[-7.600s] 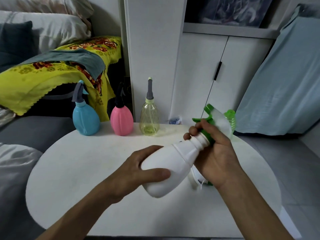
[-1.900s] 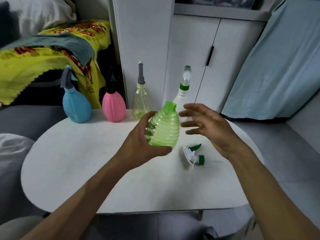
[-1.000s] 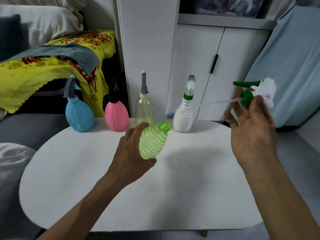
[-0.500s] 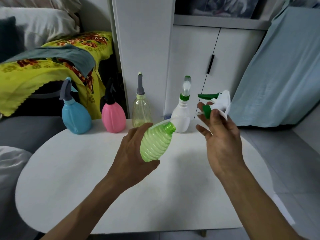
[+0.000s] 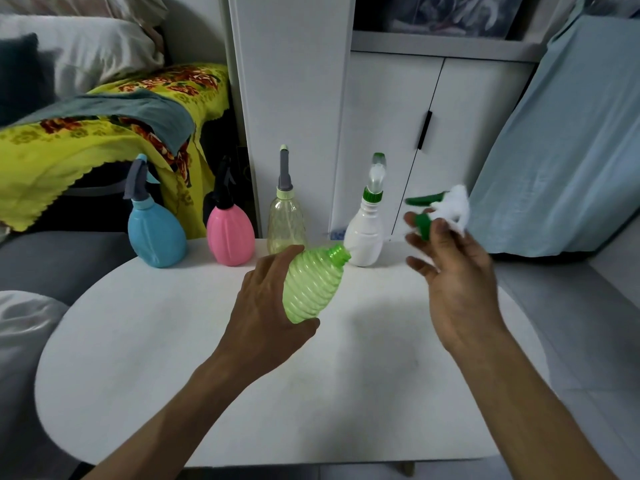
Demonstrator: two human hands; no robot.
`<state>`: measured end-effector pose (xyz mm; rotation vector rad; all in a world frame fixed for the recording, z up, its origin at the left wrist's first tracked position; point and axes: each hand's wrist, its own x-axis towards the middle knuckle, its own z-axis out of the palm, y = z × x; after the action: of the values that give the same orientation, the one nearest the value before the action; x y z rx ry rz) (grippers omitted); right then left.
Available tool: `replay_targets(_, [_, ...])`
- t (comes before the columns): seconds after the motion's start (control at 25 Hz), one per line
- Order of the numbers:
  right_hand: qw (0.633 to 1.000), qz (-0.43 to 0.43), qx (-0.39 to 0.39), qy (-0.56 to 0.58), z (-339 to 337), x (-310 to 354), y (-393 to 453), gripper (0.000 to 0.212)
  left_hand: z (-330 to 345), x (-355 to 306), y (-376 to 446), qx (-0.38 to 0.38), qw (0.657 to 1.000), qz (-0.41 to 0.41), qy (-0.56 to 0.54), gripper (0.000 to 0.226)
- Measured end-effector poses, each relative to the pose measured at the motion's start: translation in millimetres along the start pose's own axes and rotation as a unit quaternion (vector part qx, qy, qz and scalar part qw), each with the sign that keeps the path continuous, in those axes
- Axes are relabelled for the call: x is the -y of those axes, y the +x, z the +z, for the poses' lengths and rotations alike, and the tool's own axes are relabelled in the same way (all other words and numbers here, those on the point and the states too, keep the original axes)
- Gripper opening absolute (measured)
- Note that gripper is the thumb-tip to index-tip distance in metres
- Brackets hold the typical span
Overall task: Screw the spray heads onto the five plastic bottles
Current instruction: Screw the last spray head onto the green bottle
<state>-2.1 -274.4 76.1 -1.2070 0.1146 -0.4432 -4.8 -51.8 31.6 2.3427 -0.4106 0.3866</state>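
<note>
My left hand (image 5: pixel 263 306) grips a ribbed light-green bottle (image 5: pixel 311 284) above the white table (image 5: pixel 173 358), its open neck tilted up to the right. My right hand (image 5: pixel 453 271) holds a white and green spray head (image 5: pixel 446 207) at its fingertips, to the right of the bottle's neck and apart from it; the head is blurred. Along the table's back edge stand a blue bottle (image 5: pixel 156 233), a pink bottle (image 5: pixel 230 237), a clear yellowish bottle (image 5: pixel 286 216) and a white bottle (image 5: pixel 365 237), each upright with a spray head on.
A white cabinet (image 5: pixel 388 133) rises right behind the row of bottles. A bed with a yellow flowered cover (image 5: pixel 86 133) lies to the left. A pale blue cloth (image 5: pixel 561 150) hangs at the right. Grey floor shows beyond the table's right edge.
My right hand picked the spray head up off the table, brought it toward the bottle neck, and has now shifted slightly right. The white bottle now stands in the back row.
</note>
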Motion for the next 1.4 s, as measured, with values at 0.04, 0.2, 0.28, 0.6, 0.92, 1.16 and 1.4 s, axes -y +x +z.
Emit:
replay_targets(0.04, [0.999,0.013,0.023,-0.020,5,-6,-4,0.035,2,1,0,-0.001,1.000,0.015,0.009,0.090])
replay_targets(0.2, [0.989,0.067,0.067,-0.113,18,-34,-19,0.034,8,8,-2,-0.012,0.998,0.055,0.037,0.093])
replay_targets(0.28, [0.985,0.101,0.060,-0.125,20,-36,-19,0.045,7,14,-2,-0.011,0.996,0.064,0.055,0.093])
replay_targets(0.6, [0.847,0.037,0.133,-0.513,19,-39,-29,0.071,6,17,0,0.018,0.989,0.118,0.083,0.085])
replay_targets(0.92, [0.947,0.037,0.116,-0.298,17,-24,-23,0.035,-3,15,4,-0.006,0.989,0.132,0.064,0.089])
replay_targets(1.16, [0.799,-0.209,0.087,-0.557,12,-14,-25,0.062,-18,12,5,-0.015,0.987,0.147,0.066,0.086])
replay_targets(1.4, [0.730,-0.074,0.102,-0.671,4,-13,-17,0.100,-23,12,4,-0.006,0.979,0.173,0.112,0.084])
